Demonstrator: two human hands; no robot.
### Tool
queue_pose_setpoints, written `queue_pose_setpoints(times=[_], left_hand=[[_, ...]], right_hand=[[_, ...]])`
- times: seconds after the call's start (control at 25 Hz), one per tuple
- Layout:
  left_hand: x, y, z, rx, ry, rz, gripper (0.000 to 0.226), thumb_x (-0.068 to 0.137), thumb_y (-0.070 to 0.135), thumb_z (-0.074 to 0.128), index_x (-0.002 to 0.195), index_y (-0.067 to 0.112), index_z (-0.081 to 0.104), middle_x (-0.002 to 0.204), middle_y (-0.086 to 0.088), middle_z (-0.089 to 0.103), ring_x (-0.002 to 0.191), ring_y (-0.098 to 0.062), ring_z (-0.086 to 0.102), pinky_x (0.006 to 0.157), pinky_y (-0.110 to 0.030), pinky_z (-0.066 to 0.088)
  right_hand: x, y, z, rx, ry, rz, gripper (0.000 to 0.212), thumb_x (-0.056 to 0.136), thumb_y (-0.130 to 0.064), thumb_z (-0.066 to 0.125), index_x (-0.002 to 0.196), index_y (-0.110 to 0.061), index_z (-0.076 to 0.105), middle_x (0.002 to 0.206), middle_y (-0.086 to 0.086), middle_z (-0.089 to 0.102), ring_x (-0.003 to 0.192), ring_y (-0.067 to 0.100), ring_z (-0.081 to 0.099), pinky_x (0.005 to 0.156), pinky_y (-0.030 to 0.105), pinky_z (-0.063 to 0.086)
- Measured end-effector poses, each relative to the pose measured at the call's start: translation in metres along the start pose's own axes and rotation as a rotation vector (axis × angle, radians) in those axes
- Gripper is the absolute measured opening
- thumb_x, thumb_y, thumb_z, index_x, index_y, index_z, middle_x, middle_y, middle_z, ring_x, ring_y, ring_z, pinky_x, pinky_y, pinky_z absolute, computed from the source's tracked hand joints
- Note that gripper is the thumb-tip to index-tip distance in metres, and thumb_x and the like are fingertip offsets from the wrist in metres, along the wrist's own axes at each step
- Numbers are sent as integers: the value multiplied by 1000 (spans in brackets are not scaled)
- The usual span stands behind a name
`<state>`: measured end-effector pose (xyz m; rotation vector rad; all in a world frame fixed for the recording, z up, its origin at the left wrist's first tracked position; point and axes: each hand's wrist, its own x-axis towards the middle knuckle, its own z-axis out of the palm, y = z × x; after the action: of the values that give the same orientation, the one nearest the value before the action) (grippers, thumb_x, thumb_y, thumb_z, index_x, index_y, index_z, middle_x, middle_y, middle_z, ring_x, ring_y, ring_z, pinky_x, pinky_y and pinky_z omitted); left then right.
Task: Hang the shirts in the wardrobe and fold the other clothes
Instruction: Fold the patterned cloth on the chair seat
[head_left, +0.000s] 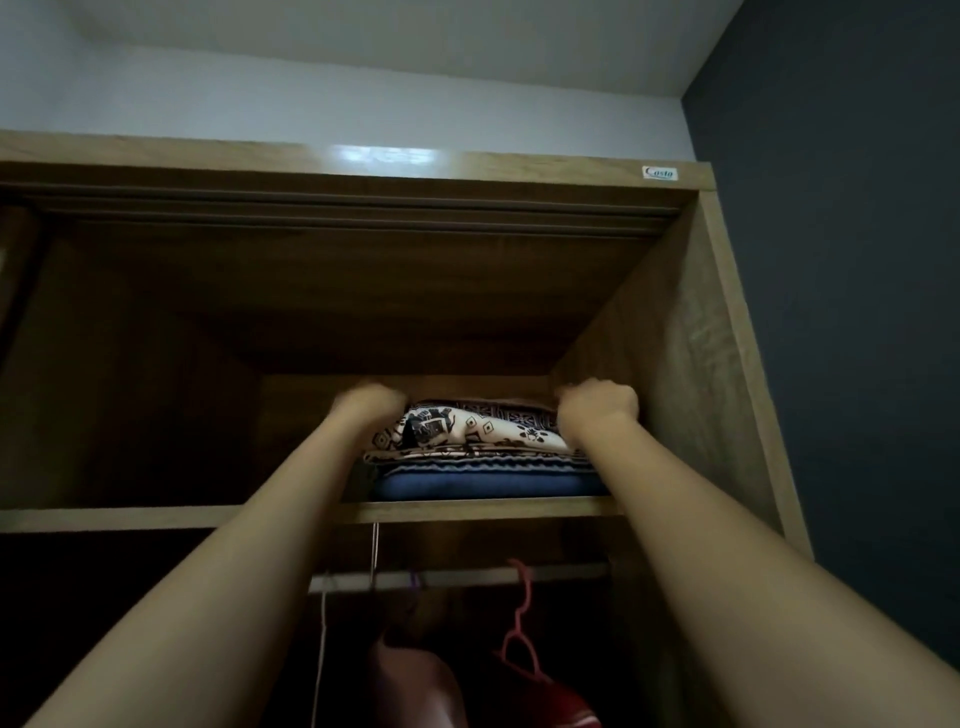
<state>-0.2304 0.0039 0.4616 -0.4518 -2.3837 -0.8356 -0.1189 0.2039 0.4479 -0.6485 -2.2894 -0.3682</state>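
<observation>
Folded clothes (483, 447) sit stacked on the shelf (467, 508) at frame centre. Our left hand (371, 402) and right hand (597, 402) flank the stack's top; we cannot tell how the fingers lie.

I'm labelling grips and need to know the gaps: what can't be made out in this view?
Head view only.
Left hand: motion-blurred, fingers behind the stack; grip unclear.
Right hand: fingertips hidden by its own knuckles and the stack; grip unclear.
Red garment under the rail: dark, cut off by the bottom edge.
Wardrobe, left side: too dark to read.
</observation>
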Motion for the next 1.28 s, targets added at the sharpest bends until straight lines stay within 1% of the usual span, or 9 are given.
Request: queue_pose_setpoints(times=[0.08,0.16,0.24,0.36,0.56,0.68,0.92,1.08,1.28], left_hand=[[-14,-4,1,174,237,106,37,97,34,35,113,11,58,117,-14,55,108,-32,54,81,-35,43],[-29,-5,-6,23,406,377,37,96,40,38,113,15,60,113,-9,56,105,-29,55,80,-34,44],[-43,-7,-18,72,113,614,52,89,57,42,123,19,55,113,0,57,103,-19,56,80,-30,46],[-54,-8,-35,248,-240,632,77,72,67,60,137,29,39,127,2,52,110,-14,52,90,-28,45],[-51,-8,-39,214,-200,694,50,90,35,57,137,37,41,136,2,51,119,-12,50,97,-32,44],[-49,-8,-36,284,-154,707,45,93,33,53,137,39,42,133,2,55,118,-13,52,97,-30,41],[-57,-17,-30,369,-197,579,50,96,39,44,141,47,27,142,-7,46,123,-25,46,99,-33,35],[-69,-30,-37,116,-129,550,65,87,42,35,147,39,12,156,-7,21,141,-23,24,112,-35,21],[-112,-53,-61,6,138,606,71,79,37,29,148,23,24,154,-5,27,141,-15,23,106,-24,19]], right_hand=[[1,9,0,87,-112,-12,46,97,-33,30,142,-22,34,150,14,26,132,34,33,99,42,34],[-5,17,-2,85,-76,-90,52,97,-48,21,145,-29,24,158,9,-1,142,35,8,111,49,17],[-15,25,0,99,29,-286,52,96,-54,20,142,-32,30,157,6,10,140,30,15,110,47,17],[-27,34,-4,259,-118,-444,63,87,-68,31,141,-36,29,144,5,40,126,26,41,103,43,35],[-20,35,-21,192,-134,-408,42,97,-40,39,139,-35,36,134,11,50,116,29,50,96,39,41],[-17,34,-17,89,-191,-293,39,97,-23,39,135,-25,43,132,13,50,115,30,51,91,36,41],[-37,34,-5,224,-312,-25,52,94,-36,28,137,-9,42,139,17,44,122,32,46,96,35,36],[-55,10,2,176,-12,116,62,92,-33,35,142,3,25,148,21,29,136,34,29,109,39,27],[-116,-67,-11,373,263,-80,66,97,-34,28,146,2,3,155,22,4,144,31,3,117,41,8]])
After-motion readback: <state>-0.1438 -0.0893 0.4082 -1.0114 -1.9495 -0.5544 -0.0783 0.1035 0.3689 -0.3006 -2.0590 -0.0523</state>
